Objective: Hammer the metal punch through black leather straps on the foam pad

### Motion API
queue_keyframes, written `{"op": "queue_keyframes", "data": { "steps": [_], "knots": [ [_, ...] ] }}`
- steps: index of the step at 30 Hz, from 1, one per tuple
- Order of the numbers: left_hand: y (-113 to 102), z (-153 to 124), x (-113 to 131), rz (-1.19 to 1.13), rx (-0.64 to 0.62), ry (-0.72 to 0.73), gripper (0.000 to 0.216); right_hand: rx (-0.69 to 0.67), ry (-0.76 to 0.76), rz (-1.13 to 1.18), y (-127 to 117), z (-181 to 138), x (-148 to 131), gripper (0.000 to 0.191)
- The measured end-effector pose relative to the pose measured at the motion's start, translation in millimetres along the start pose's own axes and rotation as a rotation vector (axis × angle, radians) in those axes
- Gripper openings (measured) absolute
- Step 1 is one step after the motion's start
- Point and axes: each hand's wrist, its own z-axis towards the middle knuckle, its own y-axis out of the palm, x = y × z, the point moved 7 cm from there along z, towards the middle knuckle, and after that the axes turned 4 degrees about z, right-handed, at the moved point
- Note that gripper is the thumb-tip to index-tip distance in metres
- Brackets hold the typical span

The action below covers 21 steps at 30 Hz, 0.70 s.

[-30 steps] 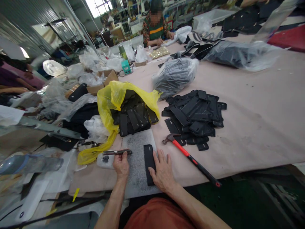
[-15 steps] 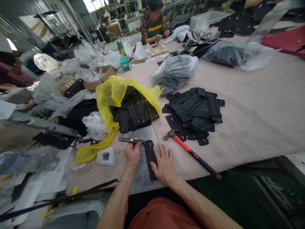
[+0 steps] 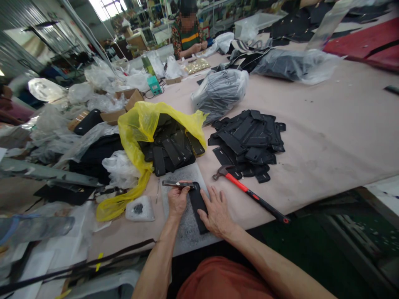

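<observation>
My left hand [image 3: 178, 203] is closed around a metal rod-like tool, a hole punch by its look [image 3: 176, 184]. Its right end lies over the top end of a black strip [image 3: 198, 209]. Fingers spread, my right hand [image 3: 217, 212] rests along the strip's right edge. Under the strip is a speckled pale cutting board [image 3: 183, 232]. A claw hammer [image 3: 246, 191] with a red and black handle lies right of my right hand. Beyond it is a heap of similar black strips [image 3: 249, 137]. More strips [image 3: 170, 151] fill a yellow plastic bag [image 3: 132, 128].
A translucent block [image 3: 140, 209] with a dark patch sits left of the board. Behind are a grey-filled plastic bag [image 3: 220, 93], a teal box [image 3: 154, 84] and crumpled clear bags. Another person [image 3: 188, 33] sits at the table's far side. The table's front edge [image 3: 311, 209] runs at right.
The punch has shifted slightly right, from beside the strip's edge to over its top end. My right hand keeps its place on the strip. The whole view has turned a little.
</observation>
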Motion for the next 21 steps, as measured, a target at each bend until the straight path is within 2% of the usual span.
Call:
{"op": "queue_keyframes", "data": {
  "steps": [21],
  "knots": [
    [7.0,-2.7,3.6,0.092,0.001,0.054,0.017,0.014,0.008,0.041,-2.5,0.2,2.4,0.070]
  ]
}}
